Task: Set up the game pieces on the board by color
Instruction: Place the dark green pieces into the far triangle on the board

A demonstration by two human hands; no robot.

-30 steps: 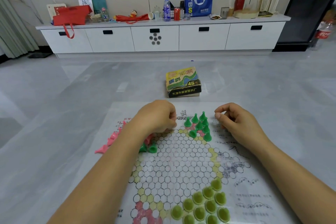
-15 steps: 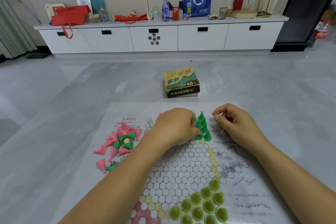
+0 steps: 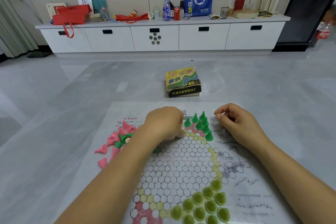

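Head view. The board (image 3: 181,165) is a printed sheet lying flat on the floor (image 3: 54,114), with the game box (image 3: 182,82) just beyond its far edge. Dark green pieces (image 3: 199,124) stand upright in the star point at the board's far edge. Several holes on that point's left side are unfilled. The left grip (image 3: 164,123) is curled knuckles-up beside them, its fingertips (image 3: 180,134) down at the board. Whether it pinches a piece is hidden by the back of the hand. The right grip (image 3: 236,123) hovers just right of the cluster, thumb against forefinger. No piece shows in it, but the palm is turned away, so I cannot tell. Loose pink and green pieces (image 3: 118,140) lie tumbled at the board's left edge, and olive pieces (image 3: 200,205) fill the point at the near edge.

The step in hand appears to be filling the far point with dark green. To do it well:
- Lower each piece straight into an open hole from the left.
- Keep knuckles clear of the standing cones, which would likely topple easily.
- Let go only once the base sits flat.
- Pick green, not pink, from the pile.
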